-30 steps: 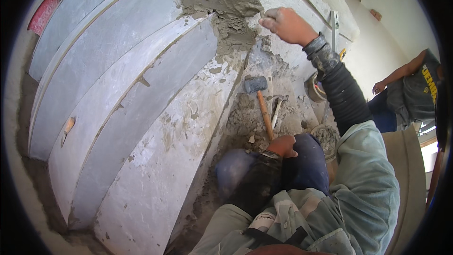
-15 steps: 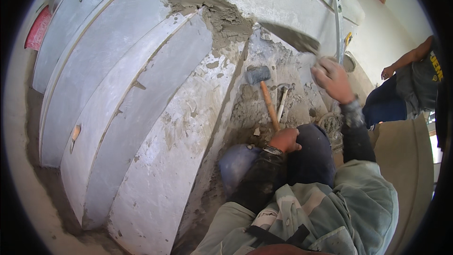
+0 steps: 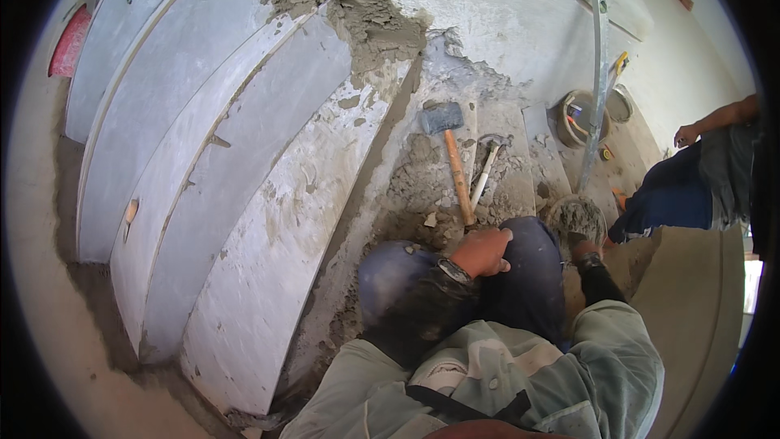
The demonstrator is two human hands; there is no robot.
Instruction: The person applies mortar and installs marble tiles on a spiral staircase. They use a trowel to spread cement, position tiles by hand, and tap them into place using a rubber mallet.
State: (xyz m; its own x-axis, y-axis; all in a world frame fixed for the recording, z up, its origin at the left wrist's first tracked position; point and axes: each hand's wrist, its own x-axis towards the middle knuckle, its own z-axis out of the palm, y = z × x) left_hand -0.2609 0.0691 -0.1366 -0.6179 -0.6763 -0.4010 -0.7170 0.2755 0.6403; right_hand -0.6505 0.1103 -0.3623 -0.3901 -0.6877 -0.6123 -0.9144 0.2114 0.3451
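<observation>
My left hand [image 3: 481, 252] rests on my bent knee, nothing in it, its thumb and fingers a little apart. At my right, my right hand [image 3: 583, 249] reaches down to the bucket of wet grey mortar [image 3: 578, 219]. It is closed on a trowel, whose blade is hidden at the mortar. Ahead of my knees a rubber mallet [image 3: 455, 158] with a wooden handle lies beside a hammer [image 3: 486, 175] with a pale handle. Fresh mortar [image 3: 357, 8] is spread at the top of the pale stone slabs [image 3: 301, 187] on my left.
A spirit level [image 3: 600, 73] leans upright against the white wall. Behind it stand a bucket with tools [image 3: 573, 118] and a yellow-handled tool [image 3: 621, 63]. Another person [image 3: 691, 171] is at the right. A wooden-handled tool [image 3: 131, 213] sits on a slab at far left.
My right hand has moved from the wall, where it held the trowel up, down and back to the mortar bucket. My left hand stays on the knee. The view has shifted slightly.
</observation>
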